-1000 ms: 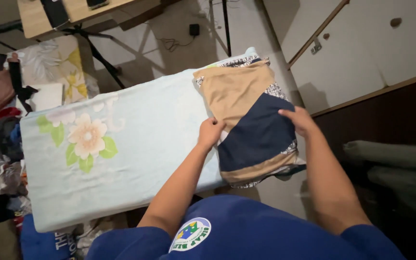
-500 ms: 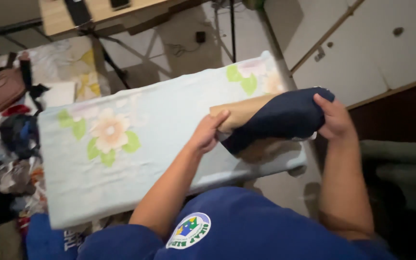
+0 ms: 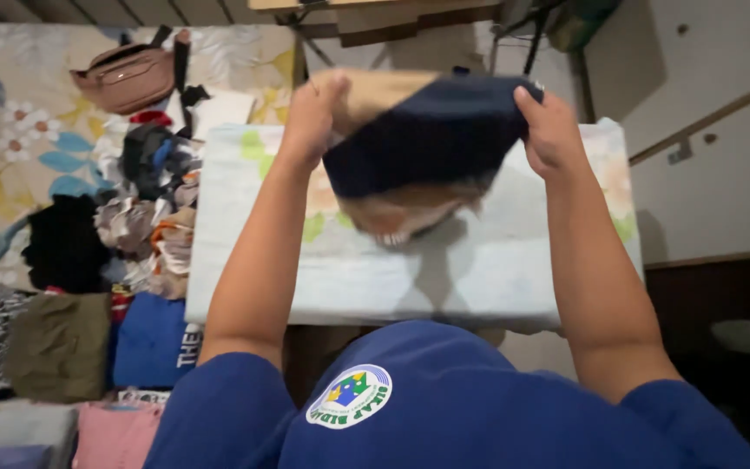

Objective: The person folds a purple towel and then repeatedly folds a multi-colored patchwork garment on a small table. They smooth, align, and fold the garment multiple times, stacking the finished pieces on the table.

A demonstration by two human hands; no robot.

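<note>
**Navy and tan cloth held up over the padded board**

Navy cloth fills the middle of our view: we hold a folded garment [image 3: 423, 143], dark blue with a tan band at its top left and a tan edge hanging underneath, lifted clear above the padded board [image 3: 496, 269]. It touches nothing but our hands, and its shadow falls on the board's pale blue floral cover just below it.

Our left hand [image 3: 310, 117] is closed around the garment's upper left corner, fingers curled over the tan part. Our right hand [image 3: 553, 130] grips the upper right corner, thumb on the near side of the navy fabric and fingers wrapped behind it. Both arms reach forward and up from our blue shirt [image 3: 444, 399], which bears a round badge on the chest.

The board lies crosswise in front of us, its cover printed with faint flowers and green leaves. To the left of it, on the floor, a jumbled pile of clothes [image 3: 145, 217] lies in grey, black, orange and white. Nearer to us sit an olive folded piece [image 3: 58, 343], a blue folded piece [image 3: 154, 339] and a pink one [image 3: 115, 434]. Farther off, on a floral mat [image 3: 19, 130], rests a brown bag [image 3: 128, 78] with a dark strap. White cabinet doors [image 3: 722, 156] stand at the right.
</note>
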